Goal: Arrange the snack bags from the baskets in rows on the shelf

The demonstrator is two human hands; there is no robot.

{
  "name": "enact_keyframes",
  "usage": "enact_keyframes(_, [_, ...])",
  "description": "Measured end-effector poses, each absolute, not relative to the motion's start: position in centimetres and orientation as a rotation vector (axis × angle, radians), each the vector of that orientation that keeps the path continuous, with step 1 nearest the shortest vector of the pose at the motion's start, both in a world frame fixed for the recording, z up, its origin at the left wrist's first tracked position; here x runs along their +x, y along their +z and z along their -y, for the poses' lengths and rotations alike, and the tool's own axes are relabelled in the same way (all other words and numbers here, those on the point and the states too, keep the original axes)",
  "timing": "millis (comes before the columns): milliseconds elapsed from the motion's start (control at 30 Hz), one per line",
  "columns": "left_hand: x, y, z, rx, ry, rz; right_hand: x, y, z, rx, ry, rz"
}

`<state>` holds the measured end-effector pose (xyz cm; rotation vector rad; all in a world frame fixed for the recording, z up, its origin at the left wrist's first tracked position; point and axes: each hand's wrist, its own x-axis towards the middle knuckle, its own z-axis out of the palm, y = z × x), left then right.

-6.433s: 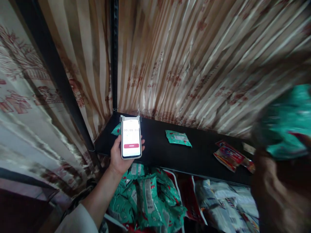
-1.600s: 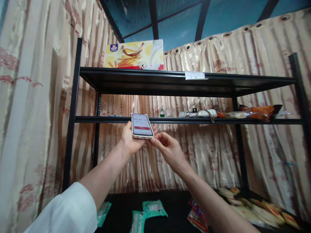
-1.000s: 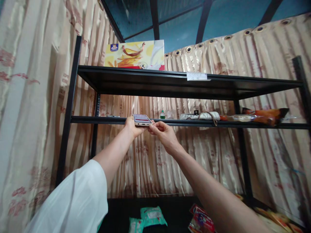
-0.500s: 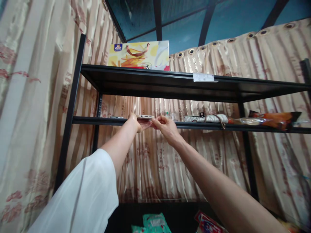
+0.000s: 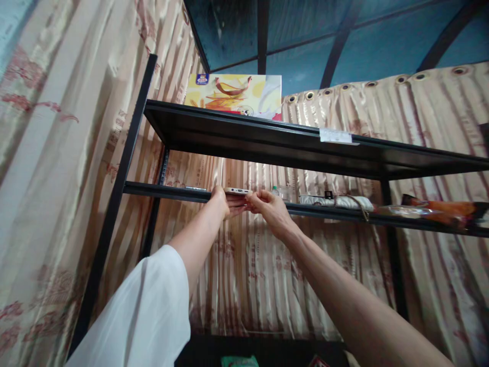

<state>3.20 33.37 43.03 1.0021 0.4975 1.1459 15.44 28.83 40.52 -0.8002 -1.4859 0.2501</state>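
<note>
So the whole place is hung with beige striped curtains [image 5: 244,285] with reddish prints, and there's a bluish ceiling [image 5: 298,56] with dark beams up top. From the head cam, a black metal rack fills most of the view. Its top shelf [image 5: 244,137] carries a yellow and white box [image 5: 233,97] toward the left, and a white paper label [image 5: 336,136] sits on the front edge.

The phone [image 5: 237,191] is up at the front edge of the middle shelf [image 5: 168,192], lying pretty much flat, with the port end facing the camera. Can't tell whether it touches the shelf. The left hand [image 5: 224,204] is clamped on it, thumb side at the phone's left and fingers spread underneath; that arm has a white sleeve [image 5: 145,300]. The right hand [image 5: 269,206] has its fingertips bunched together right by the phone's right end, but I can't tell if they're pinching the phone or just meeting the other hand's fingers.

Right of the hands, that same shelf has a green-capped bottle [image 5: 275,190], a clear container [image 5: 285,193], a white quilted-looking thing [image 5: 344,202] with a chain, and an orange packet [image 5: 443,209]. Way down below, a green packet [image 5: 240,362] pokes into frame on a black surface [image 5: 208,351].
</note>
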Motion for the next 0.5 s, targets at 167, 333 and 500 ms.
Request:
enact_keyframes(167, [1.6,42.2,-33.2,1.049,1.118,-0.466,14.6,40.7,-29.4,-0.887,0.199,1.475])
enact_keyframes(333, [-1.6,42.0,-32.7,1.208,1.067,-0.485,14.0,40.6,-31.7,-0.948,0.124,1.458])
enact_keyframes(500, [-4.7,41.0,-31.4,1.341,1.116,-0.506,13.5,40.6,-33.7,-1.128,-0.117,1.448])
